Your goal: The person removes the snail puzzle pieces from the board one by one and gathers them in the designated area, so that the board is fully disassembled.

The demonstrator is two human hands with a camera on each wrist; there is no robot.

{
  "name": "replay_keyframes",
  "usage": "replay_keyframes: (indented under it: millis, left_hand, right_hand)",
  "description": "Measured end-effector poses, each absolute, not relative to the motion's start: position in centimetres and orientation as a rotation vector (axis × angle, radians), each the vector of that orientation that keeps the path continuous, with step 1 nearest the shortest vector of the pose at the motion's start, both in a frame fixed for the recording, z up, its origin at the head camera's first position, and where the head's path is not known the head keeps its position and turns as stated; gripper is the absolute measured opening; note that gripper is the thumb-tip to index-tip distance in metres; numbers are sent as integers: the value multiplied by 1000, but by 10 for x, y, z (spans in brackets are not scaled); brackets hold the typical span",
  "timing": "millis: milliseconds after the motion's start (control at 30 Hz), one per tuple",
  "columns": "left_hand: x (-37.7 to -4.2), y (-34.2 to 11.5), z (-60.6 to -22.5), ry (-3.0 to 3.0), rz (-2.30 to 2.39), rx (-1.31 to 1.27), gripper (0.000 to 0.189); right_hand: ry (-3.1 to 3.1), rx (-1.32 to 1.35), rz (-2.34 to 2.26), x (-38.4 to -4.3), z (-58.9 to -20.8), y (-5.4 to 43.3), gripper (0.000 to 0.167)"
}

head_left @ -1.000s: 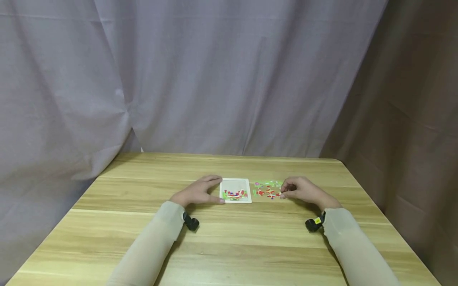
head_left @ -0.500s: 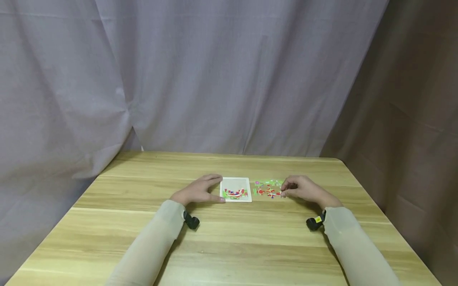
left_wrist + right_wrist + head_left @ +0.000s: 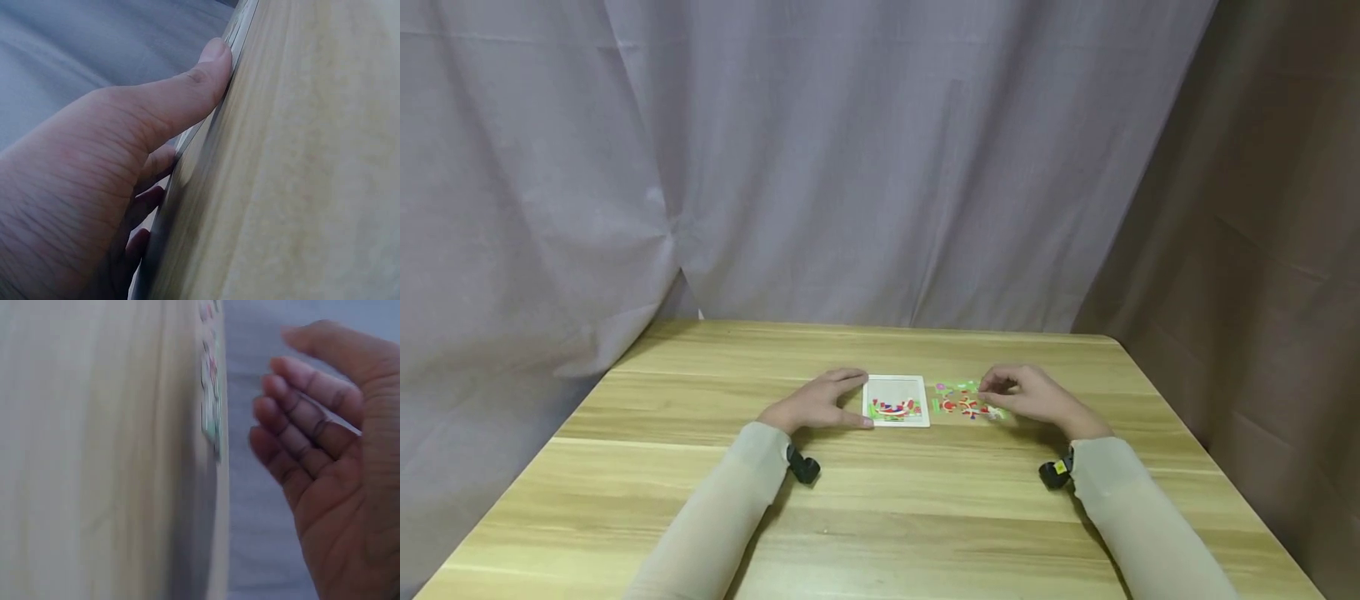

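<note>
A square white-framed tray (image 3: 926, 406) lies on the table, with several colourful flat pieces (image 3: 892, 408) along its near part. My left hand (image 3: 817, 402) rests at its left side, thumb at the near corner and fingers at the far one. In the left wrist view the thumb (image 3: 187, 90) touches the tray's edge. Right of the tray lies a patch of loose flat pieces (image 3: 958, 406) in red, green and white. My right hand (image 3: 1030, 393) hovers over its right part. The right wrist view shows the fingers (image 3: 290, 422) loosely bent, apart from the pieces, holding nothing.
The wooden table (image 3: 880, 517) stretches toward me on both sides of the arms. Its far edge meets a grey curtain (image 3: 850, 167), and a darker curtain (image 3: 1247, 250) hangs at the right. Both wrists carry small black cameras.
My right hand has come up off the right end of the loose pieces and moved slightly left, uncovering a whitish-green piece there. The left hand stays at the tray.
</note>
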State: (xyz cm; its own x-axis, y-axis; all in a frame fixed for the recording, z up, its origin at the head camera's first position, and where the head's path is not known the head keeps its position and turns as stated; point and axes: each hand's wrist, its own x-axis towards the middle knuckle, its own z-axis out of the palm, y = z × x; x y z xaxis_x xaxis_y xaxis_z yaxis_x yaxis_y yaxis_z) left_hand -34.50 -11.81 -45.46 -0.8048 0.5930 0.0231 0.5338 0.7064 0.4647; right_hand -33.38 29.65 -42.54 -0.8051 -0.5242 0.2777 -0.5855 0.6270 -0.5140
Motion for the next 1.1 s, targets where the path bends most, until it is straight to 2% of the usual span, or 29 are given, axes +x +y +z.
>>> replay_keyframes:
  millis: [200,567,1100]
  left_hand:
    - [-344,-117,-456,2773,696,899,101]
    - [-346,-115,-452,2770,715,920,102]
    - [-341,-117,-452,2743,750,924,102]
  right_hand:
    - [-2744,1106,918,-338,-413,251,4]
    - [-2923,1268,814,-350,-389,158,30]
    - [-2905,1353,748,-355,-420,137,21]
